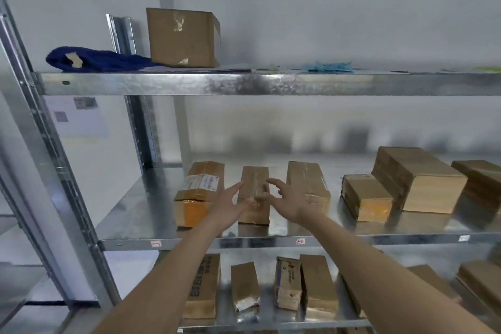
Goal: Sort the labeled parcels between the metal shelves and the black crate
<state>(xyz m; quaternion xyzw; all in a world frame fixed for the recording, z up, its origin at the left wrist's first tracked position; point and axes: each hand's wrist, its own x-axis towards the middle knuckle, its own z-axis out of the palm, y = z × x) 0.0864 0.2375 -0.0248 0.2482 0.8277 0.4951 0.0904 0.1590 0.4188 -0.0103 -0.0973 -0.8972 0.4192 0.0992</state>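
Observation:
A narrow brown cardboard parcel (254,184) lies lengthwise on the middle metal shelf (135,214). My left hand (230,205) is at its left side and my right hand (288,198) at its right side, both with fingers spread and holding nothing. A parcel with a white label (199,192) lies just left of it, and a long taped parcel (307,184) just right. The black crate is not in view.
Several more parcels (417,179) lie at the right of the middle shelf, others on the lower shelf (271,323). The top shelf (244,84) holds a cardboard box (181,38), a blue cloth (95,59) and papers. A steel upright (54,171) stands at left.

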